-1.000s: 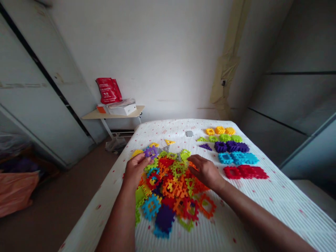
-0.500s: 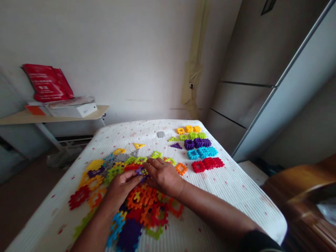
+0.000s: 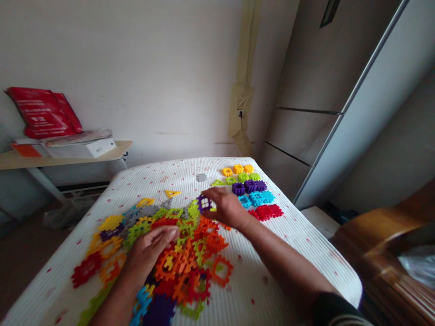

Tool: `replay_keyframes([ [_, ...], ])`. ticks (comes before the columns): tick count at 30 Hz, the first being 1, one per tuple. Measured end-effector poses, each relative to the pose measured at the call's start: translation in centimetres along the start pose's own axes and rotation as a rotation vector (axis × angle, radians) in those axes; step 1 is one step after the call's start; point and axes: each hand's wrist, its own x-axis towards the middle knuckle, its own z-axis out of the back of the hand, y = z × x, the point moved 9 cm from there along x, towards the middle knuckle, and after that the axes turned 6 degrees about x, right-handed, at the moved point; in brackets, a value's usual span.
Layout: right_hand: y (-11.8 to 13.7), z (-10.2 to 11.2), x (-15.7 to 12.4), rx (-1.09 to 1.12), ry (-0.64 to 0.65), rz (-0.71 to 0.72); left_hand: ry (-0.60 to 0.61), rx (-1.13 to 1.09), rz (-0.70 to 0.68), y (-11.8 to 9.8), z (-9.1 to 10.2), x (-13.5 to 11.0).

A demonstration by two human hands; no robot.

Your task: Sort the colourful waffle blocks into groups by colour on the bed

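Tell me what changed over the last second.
The right hand took a purple piece out of the mixed pile and carried it toward the sorted rows. The left hand let go and rests flat on the pile. The sorted rows stayed put.

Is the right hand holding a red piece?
No, the right hand holds a purple square piece above the mixed pile.

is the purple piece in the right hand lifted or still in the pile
Lifted: the right hand pinches the purple piece by its fingertips, held above the far edge of the mixed pile.
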Motion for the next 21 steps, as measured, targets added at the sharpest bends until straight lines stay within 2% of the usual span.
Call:
replay_keyframes([
  [2, -6.3, 3.3, 0.1, -0.112, -0.047, -0.202, -0.059, -0.028, 0.014, 0.3, 0.8, 0.1],
  [3, -9.4, 4.6, -0.1, -0.192, -0.027, -0.294, -0.086, -0.042, 0.018, 0.5, 1.2, 0.2],
  [5, -14.7, 5.6, -0.6, -0.336, 0.134, -0.409, -0.127, -0.059, 0.026, 1.0, 1.7, 0.5],
  [8, -19.4, 6.1, -1.6, -0.398, 0.252, -0.465, -0.159, -0.068, 0.034, 1.3, 2.0, 0.7],
  [13, -22.5, 4.8, -2.5, -0.426, 0.354, -0.517, -0.175, -0.103, 0.056, 1.3, 2.0, 0.6],
  [21, -23.8, 3.3, -2.1, -0.429, 0.494, -0.515, -0.221, -0.108, 0.075, 2.0, 2.5, 0.8],
])
